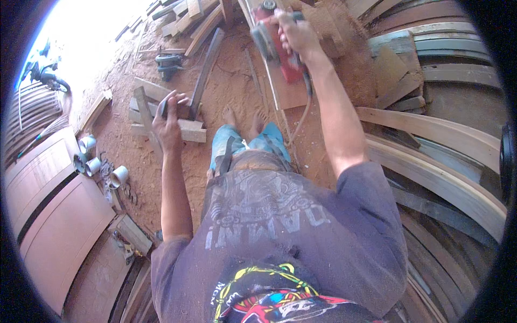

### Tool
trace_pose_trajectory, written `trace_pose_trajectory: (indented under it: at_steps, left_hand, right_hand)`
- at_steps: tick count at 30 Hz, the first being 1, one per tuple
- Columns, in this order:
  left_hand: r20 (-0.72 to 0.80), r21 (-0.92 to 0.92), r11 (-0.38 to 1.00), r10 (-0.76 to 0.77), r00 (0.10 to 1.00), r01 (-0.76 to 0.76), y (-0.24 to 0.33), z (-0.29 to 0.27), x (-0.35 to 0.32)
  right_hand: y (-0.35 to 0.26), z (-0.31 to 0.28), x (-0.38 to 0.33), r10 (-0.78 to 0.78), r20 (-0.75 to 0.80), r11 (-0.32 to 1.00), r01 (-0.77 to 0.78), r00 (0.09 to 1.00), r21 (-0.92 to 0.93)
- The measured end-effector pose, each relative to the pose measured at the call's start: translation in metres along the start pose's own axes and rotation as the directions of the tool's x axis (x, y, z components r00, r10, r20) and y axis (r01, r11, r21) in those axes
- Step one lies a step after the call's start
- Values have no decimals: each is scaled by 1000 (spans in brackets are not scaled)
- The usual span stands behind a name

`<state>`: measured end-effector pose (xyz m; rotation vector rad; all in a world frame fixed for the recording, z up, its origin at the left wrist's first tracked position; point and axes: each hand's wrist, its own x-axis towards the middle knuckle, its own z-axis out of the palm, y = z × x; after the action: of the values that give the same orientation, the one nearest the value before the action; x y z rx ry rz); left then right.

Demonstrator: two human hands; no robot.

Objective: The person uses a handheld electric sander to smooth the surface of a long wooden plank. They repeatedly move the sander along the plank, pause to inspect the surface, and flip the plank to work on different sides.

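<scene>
My right hand [296, 33] is wrapped round the handle of a red and black power tool that looks like an electric planer [292, 72]. The planer rests over a wooden board [293, 96] at the top, and its cord hangs down beside my forearm. To the left, my left hand [168, 126] is raised with its fingers curled round a small dark object [163, 109], whose kind I cannot make out. Beneath that hand lie several short wood offcuts [191, 133].
A dark blue-green power tool [169, 65] sits on the sawdust-covered ground. Long planks [431, 132] are stacked along the right. At left lie wooden panels [64, 229] and several white containers [119, 175]. A motorbike [47, 75] stands far left.
</scene>
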<state>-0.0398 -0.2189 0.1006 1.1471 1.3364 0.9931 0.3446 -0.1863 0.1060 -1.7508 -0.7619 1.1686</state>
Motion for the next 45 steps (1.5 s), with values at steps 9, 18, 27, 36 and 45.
trace_pose_trajectory:
  at_steps: [9,18,27,36,45]
  left_hand:
    - [-188,33,977,-200,961,210,-84,-75,-25]
    - [311,269,959,-168,936,83,-103,42,-1]
    - [565,301,938,-319,760,171,-129,149,6]
    - [755,280,959,-254,604,53,-121,169,1]
    - [736,367,930,-304,605,21,-99,158,7]
  right_hand:
    - [89,-29,-213,100,-85,983,-111,991,-144]
    - [15,-11,-66,-60,-61,987,50,996,-150]
    - [24,-12,-53,-85,9,996,85,996,-13]
    - [73,-41,-220,98,-150,986,-116,984,-119]
    - [-31,-2,40,-4,0,995,4,1000,102]
